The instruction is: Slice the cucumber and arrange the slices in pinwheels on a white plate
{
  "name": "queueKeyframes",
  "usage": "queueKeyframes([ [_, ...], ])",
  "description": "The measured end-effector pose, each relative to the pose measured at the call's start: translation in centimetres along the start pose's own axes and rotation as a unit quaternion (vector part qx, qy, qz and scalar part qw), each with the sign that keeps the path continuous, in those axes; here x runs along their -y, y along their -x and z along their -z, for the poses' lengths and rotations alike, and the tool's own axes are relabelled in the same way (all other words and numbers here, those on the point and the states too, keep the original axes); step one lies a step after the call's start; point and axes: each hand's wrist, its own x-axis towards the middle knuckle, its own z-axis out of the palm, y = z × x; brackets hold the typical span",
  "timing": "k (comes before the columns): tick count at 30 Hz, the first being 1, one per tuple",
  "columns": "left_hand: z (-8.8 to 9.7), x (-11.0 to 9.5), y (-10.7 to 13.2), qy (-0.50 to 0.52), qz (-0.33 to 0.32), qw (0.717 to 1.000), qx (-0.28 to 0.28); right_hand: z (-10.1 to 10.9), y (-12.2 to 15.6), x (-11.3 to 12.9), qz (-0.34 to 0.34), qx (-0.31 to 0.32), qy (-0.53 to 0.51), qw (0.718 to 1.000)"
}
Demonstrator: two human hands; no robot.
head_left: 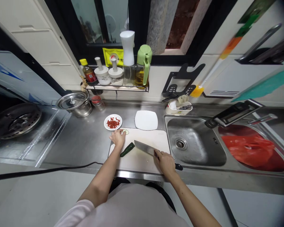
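Between left hand (117,138), hold unclear, and right hand (165,161), clasping a knife (144,147), lies a cucumber (127,149).

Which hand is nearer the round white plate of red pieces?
Left hand, just on the near side of the plate; the right hand is farther off, to the lower right in view.

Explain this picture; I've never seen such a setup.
No machine here, just a person's bare hands, seen from a head-worn camera looking forward and down. The right hand holds a broad-bladed metal knife with a black handle. The left hand is at pale, green-edged slices on a white rectangular cutting board; whether it holds one is unclear. A long, dark green vegetable piece lies there too. Near the board's far edge sit a round white plate of red bits and a squarish white plate.
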Motion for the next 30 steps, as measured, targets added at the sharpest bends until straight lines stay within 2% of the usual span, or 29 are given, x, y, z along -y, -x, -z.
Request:
queueKeyframes([
  [14,-0.4,-0.2,0.0,-0.002,-0.011,1.0,-0.021,0.1,-0.4,0.2,-0.007,0.007,-0.007,1.0],
  [26,-0.2,-0.9,0.4,0.0,-0.013,1.0,-0.009,0.2,-0.2,0.2,-0.014,0.005,-0.016,1.0],
  [30,0.2,-1.0,0.6,0.036,-0.012,0.999,-0.035,0.6,-0.3,0.3,-0.017,0.014,-0.036,0.999],
])
